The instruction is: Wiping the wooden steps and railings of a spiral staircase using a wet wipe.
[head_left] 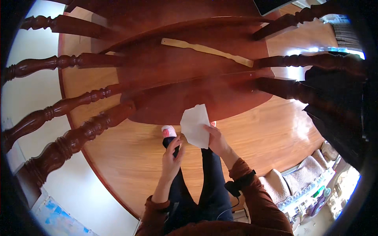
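Note:
A white, paper-like sheet (195, 125) with uneven edges hangs in front of me. My right hand (217, 142) pinches its right edge, thumb on the near face. To the left of the sheet is my left hand (171, 159), its fingers loosely bent and apart, with nothing visible in it. Whether its fingertips touch the sheet's lower left edge, I cannot tell. Beyond both hands lies glossy red-brown wooden furniture (173, 103). A flat pale wooden strip (206, 49), narrower in places, rests on it.
Turned wooden posts (67, 145) rise on the left, with more posts (311, 61) on the right. Black fabric (334, 106) hangs at the right. A quilted beige seat (303, 175) stands lower right on the wood floor (252, 145). A corded black device (240, 183) is on my right wrist.

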The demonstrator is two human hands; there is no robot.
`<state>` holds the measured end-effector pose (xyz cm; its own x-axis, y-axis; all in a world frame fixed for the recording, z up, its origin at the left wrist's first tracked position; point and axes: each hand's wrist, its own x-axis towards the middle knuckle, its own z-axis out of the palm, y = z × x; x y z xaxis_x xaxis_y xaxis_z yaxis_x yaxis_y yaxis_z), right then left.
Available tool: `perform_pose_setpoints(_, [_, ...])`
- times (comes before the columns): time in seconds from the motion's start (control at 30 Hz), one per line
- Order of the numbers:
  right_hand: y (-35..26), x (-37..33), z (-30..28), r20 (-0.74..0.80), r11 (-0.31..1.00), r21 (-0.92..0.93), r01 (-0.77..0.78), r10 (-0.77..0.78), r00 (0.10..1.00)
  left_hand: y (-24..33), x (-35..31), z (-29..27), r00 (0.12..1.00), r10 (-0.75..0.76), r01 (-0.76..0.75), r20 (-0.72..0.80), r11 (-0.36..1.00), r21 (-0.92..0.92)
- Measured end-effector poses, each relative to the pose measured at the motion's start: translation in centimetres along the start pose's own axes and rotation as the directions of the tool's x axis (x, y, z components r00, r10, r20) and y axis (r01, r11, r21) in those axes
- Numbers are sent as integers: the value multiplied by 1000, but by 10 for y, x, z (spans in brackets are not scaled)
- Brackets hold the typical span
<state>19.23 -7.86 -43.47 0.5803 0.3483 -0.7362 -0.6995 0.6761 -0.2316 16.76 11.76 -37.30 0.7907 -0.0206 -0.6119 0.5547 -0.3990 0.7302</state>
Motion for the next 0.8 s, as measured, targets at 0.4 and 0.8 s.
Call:
perform_pose_setpoints(0.4, [65, 4, 84, -89, 973, 214, 81, -63, 994, -42, 7, -61, 995, -91, 94, 49, 994, -51])
perform_pose_setpoints(0.8, [93, -42, 205, 87, 974, 103, 204, -213, 973, 2, -35, -185, 996, 1, 23, 93, 965, -262])
